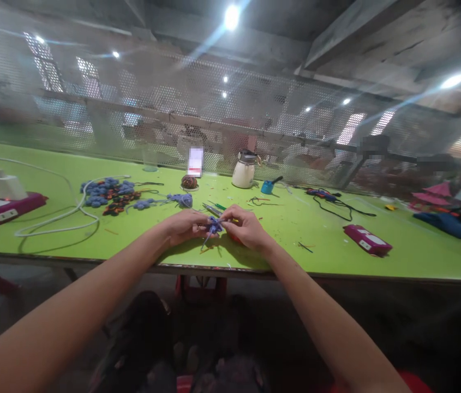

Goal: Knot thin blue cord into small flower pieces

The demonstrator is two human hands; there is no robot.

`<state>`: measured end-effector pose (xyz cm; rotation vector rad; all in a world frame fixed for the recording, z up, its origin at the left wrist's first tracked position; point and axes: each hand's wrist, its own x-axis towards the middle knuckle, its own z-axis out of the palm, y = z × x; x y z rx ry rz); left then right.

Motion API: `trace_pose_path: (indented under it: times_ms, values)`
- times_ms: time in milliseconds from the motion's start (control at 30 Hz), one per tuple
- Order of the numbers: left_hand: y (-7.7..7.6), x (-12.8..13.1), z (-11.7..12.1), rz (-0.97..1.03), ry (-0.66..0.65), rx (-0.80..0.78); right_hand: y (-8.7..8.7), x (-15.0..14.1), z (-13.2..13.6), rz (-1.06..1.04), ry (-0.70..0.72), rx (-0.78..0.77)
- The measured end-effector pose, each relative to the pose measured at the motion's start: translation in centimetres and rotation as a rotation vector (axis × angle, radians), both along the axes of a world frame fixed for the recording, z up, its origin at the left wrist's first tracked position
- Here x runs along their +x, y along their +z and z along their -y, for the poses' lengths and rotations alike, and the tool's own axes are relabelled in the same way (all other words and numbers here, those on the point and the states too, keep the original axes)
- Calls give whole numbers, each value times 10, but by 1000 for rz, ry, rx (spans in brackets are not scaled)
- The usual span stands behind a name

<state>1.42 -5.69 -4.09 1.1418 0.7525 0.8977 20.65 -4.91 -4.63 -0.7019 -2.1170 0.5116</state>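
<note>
Close to the table's front edge, a small blue-purple crochet piece [214,225] with loose yarn ends is pinched between my two hands. My left hand [184,226] grips it from the left, fingers closed. From the other side, my right hand [247,228] pinches the piece; any slim tool in those fingers is too small to make out. Something red shows partly under the right hand. Just beyond the hands lie scissors [212,209] and a ball of blue yarn [184,200]. Farther left is a pile of blue crochet pieces [105,191], with dark-and-orange ones [120,204] beside it.
A white cable [79,210] loops from a purple power strip [7,208] on the left. Toward the back stand a brown yarn ball [189,182], a phone [195,161], a cream jug [243,172] and a blue pot [267,188]. Another purple strip [367,240] lies right.
</note>
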Motion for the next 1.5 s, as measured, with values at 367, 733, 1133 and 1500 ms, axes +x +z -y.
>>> trace_pose_path:
  times_ms: [367,733,1133,1500]
  values:
    - [-5,-2,-3,-65,57,69,3,-3,9,1,-12,44]
    - [-7,3,-3,-159,111,125,-5,-13,10,101,-185,227]
    - [-9,-1,-9,-15,117,-9,-10,-13,9,150,-182,318]
    - [-9,-1,-9,19,133,-86,-15,-16,15,390,-166,518]
